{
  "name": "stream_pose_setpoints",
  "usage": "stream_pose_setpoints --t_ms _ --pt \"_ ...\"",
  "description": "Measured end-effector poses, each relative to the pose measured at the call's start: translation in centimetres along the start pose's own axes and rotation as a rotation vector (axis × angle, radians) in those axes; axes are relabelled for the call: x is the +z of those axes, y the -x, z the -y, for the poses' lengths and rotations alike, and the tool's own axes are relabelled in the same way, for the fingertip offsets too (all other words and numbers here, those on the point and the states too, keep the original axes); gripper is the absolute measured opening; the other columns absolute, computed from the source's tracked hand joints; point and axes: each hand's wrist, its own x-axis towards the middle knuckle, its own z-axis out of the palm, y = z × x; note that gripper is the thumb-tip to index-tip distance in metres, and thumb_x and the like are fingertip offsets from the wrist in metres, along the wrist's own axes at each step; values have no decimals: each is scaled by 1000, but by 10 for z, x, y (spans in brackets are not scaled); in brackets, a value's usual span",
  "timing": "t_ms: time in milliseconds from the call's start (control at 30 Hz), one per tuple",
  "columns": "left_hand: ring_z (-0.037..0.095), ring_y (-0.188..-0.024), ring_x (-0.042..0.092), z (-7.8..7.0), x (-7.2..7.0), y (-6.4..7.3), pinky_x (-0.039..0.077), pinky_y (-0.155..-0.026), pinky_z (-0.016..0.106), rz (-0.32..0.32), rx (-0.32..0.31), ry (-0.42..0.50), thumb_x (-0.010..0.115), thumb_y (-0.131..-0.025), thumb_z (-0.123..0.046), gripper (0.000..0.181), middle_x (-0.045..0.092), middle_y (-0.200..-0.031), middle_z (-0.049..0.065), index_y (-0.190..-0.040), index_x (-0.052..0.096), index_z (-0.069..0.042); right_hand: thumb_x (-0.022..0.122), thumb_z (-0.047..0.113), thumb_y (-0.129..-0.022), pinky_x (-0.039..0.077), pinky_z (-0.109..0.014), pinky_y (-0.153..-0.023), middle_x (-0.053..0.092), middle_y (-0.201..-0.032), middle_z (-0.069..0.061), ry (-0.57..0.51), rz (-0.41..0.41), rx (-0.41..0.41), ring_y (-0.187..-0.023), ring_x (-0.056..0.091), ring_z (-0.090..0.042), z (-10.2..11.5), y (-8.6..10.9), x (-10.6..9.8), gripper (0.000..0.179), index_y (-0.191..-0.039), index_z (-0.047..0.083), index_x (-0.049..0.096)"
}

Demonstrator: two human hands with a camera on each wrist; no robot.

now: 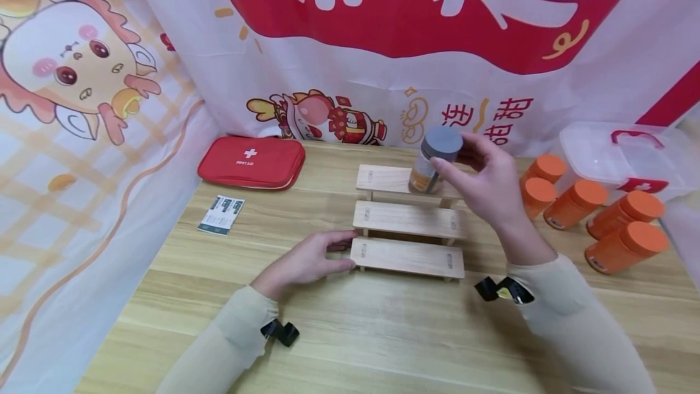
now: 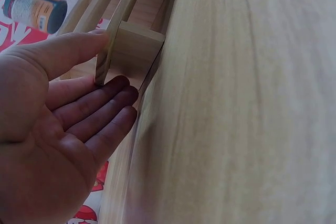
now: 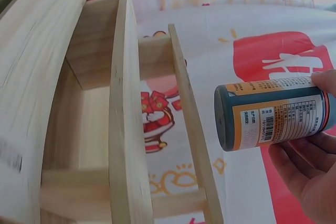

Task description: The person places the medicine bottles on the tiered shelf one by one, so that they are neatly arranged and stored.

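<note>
A three-step wooden display rack (image 1: 407,256) stands on the table. My left hand (image 1: 310,258) grips the left end of its lowest step, the thumb on one face of the board and the fingers reaching round the other, as the left wrist view shows. In my right hand (image 1: 492,186) is a supplement jar (image 1: 428,166) with a grey lid and an orange-and-white label, its lid end between thumb and fingers. The jar is over the top step, and its dark base (image 3: 226,119) faces the rack in the right wrist view, with a gap between them.
Several orange-lidded jars (image 1: 579,202) stand at the right, before a clear plastic box (image 1: 593,145) with a red handle. A red first aid pouch (image 1: 251,163) and a small printed card (image 1: 221,214) lie at the left. A printed cloth (image 1: 339,59) hangs behind the table.
</note>
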Motion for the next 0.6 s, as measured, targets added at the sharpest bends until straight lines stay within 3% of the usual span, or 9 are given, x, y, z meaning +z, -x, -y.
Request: stream_pose_setpoints --t_ms 333,600 --pt "31 -153 51 -1 -1 1 41 -128 54 5 16 7 80 -99 -25 67 56 -163 11 -159 54 -10 85 12 -93 57 -14 -100 71 -131 -14 -75 55 -5 -113 68 -13 3 -12 24 53 -141 -2 66" --pt "31 -153 51 -1 -2 1 40 -128 53 12 19 8 79 -100 -27 68 56 -163 11 -160 53 -10 86 18 -94 58 -37 -111 71 -137 -16 -75 123 40 -124 69 -28 6 -20 41 57 -144 0 63"
